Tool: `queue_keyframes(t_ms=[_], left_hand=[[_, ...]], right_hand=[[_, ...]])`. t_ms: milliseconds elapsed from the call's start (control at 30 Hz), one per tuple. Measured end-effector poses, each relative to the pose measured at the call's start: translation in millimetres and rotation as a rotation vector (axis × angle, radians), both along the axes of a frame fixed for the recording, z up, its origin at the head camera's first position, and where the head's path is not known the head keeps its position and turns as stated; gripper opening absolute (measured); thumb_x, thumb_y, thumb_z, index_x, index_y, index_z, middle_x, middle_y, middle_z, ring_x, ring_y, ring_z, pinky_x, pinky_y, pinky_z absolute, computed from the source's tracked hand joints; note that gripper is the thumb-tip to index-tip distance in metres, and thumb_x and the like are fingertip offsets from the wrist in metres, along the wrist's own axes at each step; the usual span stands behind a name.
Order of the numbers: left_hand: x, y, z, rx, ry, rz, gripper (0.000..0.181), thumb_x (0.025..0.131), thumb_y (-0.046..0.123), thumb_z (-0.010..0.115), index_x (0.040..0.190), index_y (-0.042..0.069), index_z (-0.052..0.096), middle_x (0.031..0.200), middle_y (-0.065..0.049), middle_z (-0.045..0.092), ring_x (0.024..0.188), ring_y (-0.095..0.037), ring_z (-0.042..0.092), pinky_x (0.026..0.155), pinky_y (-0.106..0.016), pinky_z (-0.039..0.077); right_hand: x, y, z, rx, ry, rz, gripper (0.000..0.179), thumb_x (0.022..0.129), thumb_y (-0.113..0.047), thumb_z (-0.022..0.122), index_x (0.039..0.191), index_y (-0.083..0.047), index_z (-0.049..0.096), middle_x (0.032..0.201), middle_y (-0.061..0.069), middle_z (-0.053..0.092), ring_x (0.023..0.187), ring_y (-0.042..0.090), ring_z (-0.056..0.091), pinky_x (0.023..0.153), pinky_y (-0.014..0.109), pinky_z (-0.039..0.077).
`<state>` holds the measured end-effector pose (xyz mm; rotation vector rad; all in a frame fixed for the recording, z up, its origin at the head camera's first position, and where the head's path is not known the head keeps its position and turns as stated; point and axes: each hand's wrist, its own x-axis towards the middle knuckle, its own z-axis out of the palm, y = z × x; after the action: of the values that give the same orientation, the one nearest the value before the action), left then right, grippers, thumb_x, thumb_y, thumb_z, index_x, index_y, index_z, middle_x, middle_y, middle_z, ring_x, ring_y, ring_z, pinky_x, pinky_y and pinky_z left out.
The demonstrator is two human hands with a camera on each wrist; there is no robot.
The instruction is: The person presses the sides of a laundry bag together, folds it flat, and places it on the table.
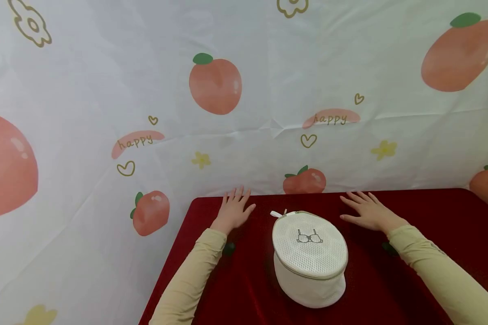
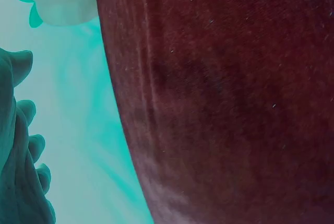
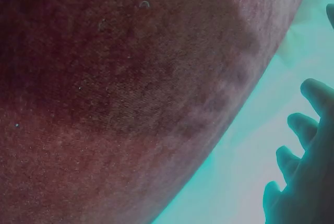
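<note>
A round white mesh laundry bag (image 1: 309,257) with a zipped lid and a printed bra drawing stands on the dark red cloth. Its white zipper tab points to the far left. To the left of the bag, my left hand (image 1: 232,211) is spread near the table's far edge, holding nothing. My right hand (image 1: 370,212) lies on the other side of the bag, fingers apart and holding nothing. Neither hand touches the bag. In the left wrist view part of the left hand (image 2: 21,145) shows at the left edge; the right wrist view shows the right hand (image 3: 308,166) at lower right.
A dark red velvet cloth (image 1: 439,225) covers the table. Behind it and to the left hangs a white sheet (image 1: 260,81) printed with peaches, flowers, hearts and the word happy. Dark wrist straps show under both sleeves.
</note>
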<state>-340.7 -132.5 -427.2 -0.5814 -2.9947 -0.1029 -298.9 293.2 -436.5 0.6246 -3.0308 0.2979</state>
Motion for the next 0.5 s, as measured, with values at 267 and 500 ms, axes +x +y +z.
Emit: queue_keyframes(t_ms=[267,500], left_hand=[[1.9,-1.1,13.5,-0.004,0.002,-0.026,0.063,0.102,0.050,0.031,0.154,0.019,0.018,0.159,-0.010,0.011,0.144,-0.034,0.008,0.114,-0.053,0.004],[6.8,-0.6,21.1,0.064,-0.026,-0.077,0.066,0.101,0.051,0.035,0.154,0.019,0.015,0.159,-0.010,0.009,0.144,-0.033,0.007,0.114,-0.053,0.003]], right_hand=[[2.0,2,-0.4,-0.016,0.064,0.038,0.074,0.091,-0.051,0.058,0.144,-0.001,0.040,0.146,0.030,0.030,0.133,0.051,0.022,0.107,0.064,0.014],[5.3,0,5.2,-0.055,0.127,0.071,0.070,0.091,-0.042,0.063,0.142,0.000,0.041,0.144,0.030,0.033,0.130,0.050,0.029,0.103,0.064,0.021]])
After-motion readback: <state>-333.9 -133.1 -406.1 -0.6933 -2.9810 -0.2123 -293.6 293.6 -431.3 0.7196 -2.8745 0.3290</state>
